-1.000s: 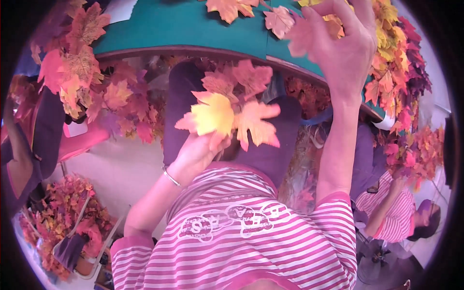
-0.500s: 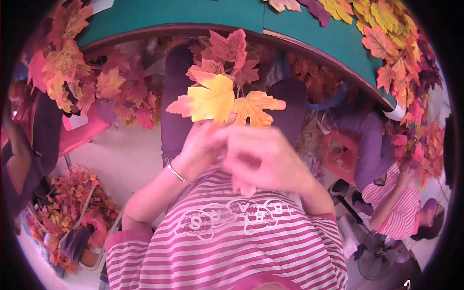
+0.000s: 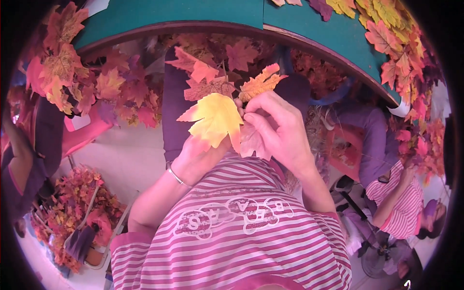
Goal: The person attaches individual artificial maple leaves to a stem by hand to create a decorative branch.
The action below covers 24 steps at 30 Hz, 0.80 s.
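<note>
Left hand [image 3: 200, 157] behind yellow leaf [image 3: 216, 118] and right hand [image 3: 284, 129], both closed on leaf spray [image 3: 210, 89], green table [image 3: 193, 13] beyond

Place looked like a workshop: leaves [image 3: 386, 18] lay on a table [image 3: 188, 15] beyond the fingers [image 3: 273, 102]; leaf heap [image 3: 77, 193] left of them, co-worker [image 3: 396, 200] right.

Sprig [image 3: 215, 90], one, maple-shaped leaves on a thin stem; in the left hand [image 3: 197, 155], leafy end pointing away from the wearer. Yellow leaf [image 3: 216, 120]: pink-tipped, lobes spread, face up, nearest the wearer. Orange leaf [image 3: 260, 85]: tilted, right side. Red leaves [image 3: 202, 70]: far end, one bent.
Pale pink leaf [image 3: 254, 141], one: at the right hand's [image 3: 281, 129] fingers, beside the yellow, lobes hanging toward the wearer, partly covered.
</note>
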### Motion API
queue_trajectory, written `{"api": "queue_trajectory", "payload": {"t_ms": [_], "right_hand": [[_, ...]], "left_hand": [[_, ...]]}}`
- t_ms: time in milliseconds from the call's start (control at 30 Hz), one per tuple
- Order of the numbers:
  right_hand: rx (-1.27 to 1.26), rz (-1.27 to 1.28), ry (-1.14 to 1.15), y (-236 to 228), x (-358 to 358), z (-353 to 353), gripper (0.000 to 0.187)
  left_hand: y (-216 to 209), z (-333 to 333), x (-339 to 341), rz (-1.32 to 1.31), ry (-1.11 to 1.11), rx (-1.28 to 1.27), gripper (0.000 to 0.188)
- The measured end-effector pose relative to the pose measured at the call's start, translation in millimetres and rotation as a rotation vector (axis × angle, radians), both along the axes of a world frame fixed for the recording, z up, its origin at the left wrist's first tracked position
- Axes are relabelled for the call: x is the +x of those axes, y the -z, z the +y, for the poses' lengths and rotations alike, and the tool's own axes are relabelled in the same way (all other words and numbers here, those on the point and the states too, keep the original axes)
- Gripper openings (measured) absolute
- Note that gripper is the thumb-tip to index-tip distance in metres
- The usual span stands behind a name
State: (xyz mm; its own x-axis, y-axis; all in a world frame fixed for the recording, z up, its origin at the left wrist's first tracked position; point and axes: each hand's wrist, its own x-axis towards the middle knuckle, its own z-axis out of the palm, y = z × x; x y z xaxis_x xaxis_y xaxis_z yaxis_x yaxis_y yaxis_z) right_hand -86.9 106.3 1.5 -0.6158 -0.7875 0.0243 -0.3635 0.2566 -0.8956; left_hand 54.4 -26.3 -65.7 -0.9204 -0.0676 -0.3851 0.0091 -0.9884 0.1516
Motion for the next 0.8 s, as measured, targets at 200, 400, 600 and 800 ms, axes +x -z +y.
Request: {"api": "queue_trajectory", "payload": {"t_ms": [200,400,600,800], "right_hand": [[-0.045,-0.077,0.120,0,12,0,0.016],[-0.139,-0.161,0.241,7,15,-1,0.017],[-0.201,-0.197,0.260,11,17,-2,0.016],[-0.203,-0.228,0.292,11,18,-2,0.015]], "left_hand": [[18,5,-2,0.079,0.019,-0.534,0.041],[2,0,-3,0.019,0.258,-1.769,0.046],[1,-4,-2,0.004,0.444,-2.311,0.047],[0,0,-6,0.056,0.276,-1.770,0.038]]}}
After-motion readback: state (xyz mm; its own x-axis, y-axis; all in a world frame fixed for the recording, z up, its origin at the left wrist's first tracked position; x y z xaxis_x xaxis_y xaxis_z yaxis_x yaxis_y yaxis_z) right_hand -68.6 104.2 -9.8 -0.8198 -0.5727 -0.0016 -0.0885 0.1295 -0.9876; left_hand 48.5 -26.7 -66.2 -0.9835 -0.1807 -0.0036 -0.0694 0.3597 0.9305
